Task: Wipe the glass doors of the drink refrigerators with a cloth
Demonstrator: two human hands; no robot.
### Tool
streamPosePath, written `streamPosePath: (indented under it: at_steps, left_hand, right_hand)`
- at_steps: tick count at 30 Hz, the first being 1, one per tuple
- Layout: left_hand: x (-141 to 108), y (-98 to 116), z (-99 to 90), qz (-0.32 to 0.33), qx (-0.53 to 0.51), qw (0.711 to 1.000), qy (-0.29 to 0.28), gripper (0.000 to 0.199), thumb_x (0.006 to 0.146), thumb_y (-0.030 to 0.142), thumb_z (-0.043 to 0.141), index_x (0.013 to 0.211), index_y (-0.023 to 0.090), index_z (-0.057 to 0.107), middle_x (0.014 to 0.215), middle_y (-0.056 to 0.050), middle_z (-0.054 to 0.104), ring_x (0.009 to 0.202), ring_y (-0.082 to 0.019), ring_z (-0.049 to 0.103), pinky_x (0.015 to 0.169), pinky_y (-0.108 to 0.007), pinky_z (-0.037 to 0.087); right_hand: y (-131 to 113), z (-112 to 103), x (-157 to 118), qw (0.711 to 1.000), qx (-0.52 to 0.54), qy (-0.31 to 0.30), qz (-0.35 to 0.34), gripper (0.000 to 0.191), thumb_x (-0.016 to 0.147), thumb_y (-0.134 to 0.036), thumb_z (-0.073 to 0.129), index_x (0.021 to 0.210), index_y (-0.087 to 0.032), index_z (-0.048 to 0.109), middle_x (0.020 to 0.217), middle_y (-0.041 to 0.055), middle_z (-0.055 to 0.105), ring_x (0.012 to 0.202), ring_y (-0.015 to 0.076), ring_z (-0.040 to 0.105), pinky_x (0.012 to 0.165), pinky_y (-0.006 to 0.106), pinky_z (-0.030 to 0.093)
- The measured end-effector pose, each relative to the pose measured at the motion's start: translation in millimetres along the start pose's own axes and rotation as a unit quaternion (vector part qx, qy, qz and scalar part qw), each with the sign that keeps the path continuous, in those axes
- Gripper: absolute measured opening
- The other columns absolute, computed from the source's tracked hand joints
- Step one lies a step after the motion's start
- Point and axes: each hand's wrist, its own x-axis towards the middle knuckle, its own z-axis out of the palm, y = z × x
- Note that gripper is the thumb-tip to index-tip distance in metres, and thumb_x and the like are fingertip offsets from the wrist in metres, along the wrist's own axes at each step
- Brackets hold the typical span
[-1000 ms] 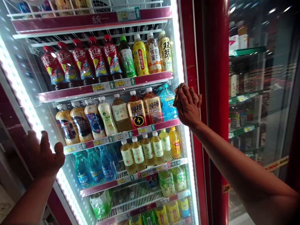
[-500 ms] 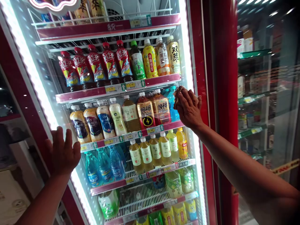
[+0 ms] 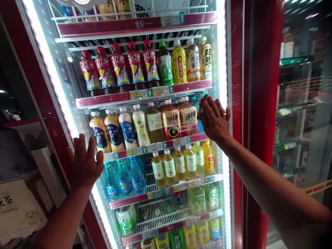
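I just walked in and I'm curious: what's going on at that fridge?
Someone has both hands up at the fridge. The right hand seems pressed to its front; what is under it is mostly hidden. The left hand, fingers spread, is near the fridge's left edge. Bottles stand inside.

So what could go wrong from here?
The right hand appears to rest on the glass door; too hard a push might jolt it and perhaps rattle the red-capped bottles behind. The left hand, fingers spread by the bright light strip, could leave smears if it touches the glass door, though this view doesn't settle whether it does.
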Motion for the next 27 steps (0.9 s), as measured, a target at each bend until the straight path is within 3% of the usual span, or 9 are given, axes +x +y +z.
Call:
streamPosePath:
  at_steps: [4,10,16,19,23,27]
  left_hand:
    - [-1,0,-0.5,-0.009,-0.004,1.0,-0.013,0.074,0.101,0.032,0.051,0.165,0.025,0.015,0.171,-0.017,0.014,0.159,-0.036,0.014,0.125,-0.068,0.006]
    - [-3,0,-2.3,-0.022,-0.015,0.999,-0.031,0.072,0.102,0.036,0.047,0.166,0.025,0.015,0.172,-0.015,0.012,0.159,-0.035,0.01,0.127,-0.063,0.005]
    - [-6,-1,-2.2,-0.032,-0.031,0.999,-0.032,0.074,0.101,0.037,0.05,0.165,0.027,0.015,0.173,-0.012,0.012,0.159,-0.035,0.011,0.127,-0.063,0.007]
    - [-7,-3,-1.1,-0.019,-0.035,0.999,-0.022,0.078,0.099,0.035,0.054,0.166,0.03,0.013,0.173,-0.012,0.013,0.159,-0.035,0.013,0.127,-0.064,0.01]
    - [-8,-4,-1.0,-0.021,-0.045,0.999,-0.021,0.077,0.099,0.036,0.054,0.165,0.029,0.017,0.172,-0.012,0.015,0.159,-0.035,0.015,0.127,-0.063,0.009]
    - [-7,-2,-3.4,-0.023,-0.047,0.998,-0.019,0.073,0.099,0.036,0.053,0.165,0.027,0.021,0.172,-0.013,0.017,0.158,-0.035,0.016,0.127,-0.063,0.009]
  right_hand:
    - [-17,7,16,0.998,0.009,0.034,0.055,0.066,0.1,-0.037,0.035,0.165,-0.03,0.023,0.172,0.0044,0.025,0.158,0.0355,0.017,0.122,0.07,0.011]
    - [-51,12,7,1.0,-0.003,-0.006,-0.027,0.065,0.1,-0.034,0.036,0.164,-0.033,0.024,0.17,0.0019,0.03,0.158,0.0309,0.018,0.125,0.065,0.008]
    - [-61,17,11,0.999,0.0,0.037,0.016,0.066,0.1,-0.035,0.035,0.165,-0.031,0.023,0.17,0.0048,0.029,0.158,0.0335,0.018,0.123,0.068,0.011]
    - [-81,24,8,0.999,0.01,0.038,-0.013,0.065,0.101,-0.035,0.035,0.165,-0.034,0.021,0.17,0.0035,0.03,0.158,0.0334,0.017,0.123,0.069,0.009]
    - [-94,23,-2,0.997,0.003,-0.011,-0.076,0.064,0.101,-0.036,0.038,0.164,-0.036,0.023,0.168,0.0004,0.034,0.158,0.0294,0.019,0.126,0.063,0.007]
    - [-98,23,3,0.999,0.001,0.004,-0.054,0.065,0.101,-0.036,0.038,0.164,-0.034,0.024,0.169,0.0021,0.032,0.158,0.0312,0.02,0.125,0.063,0.009]
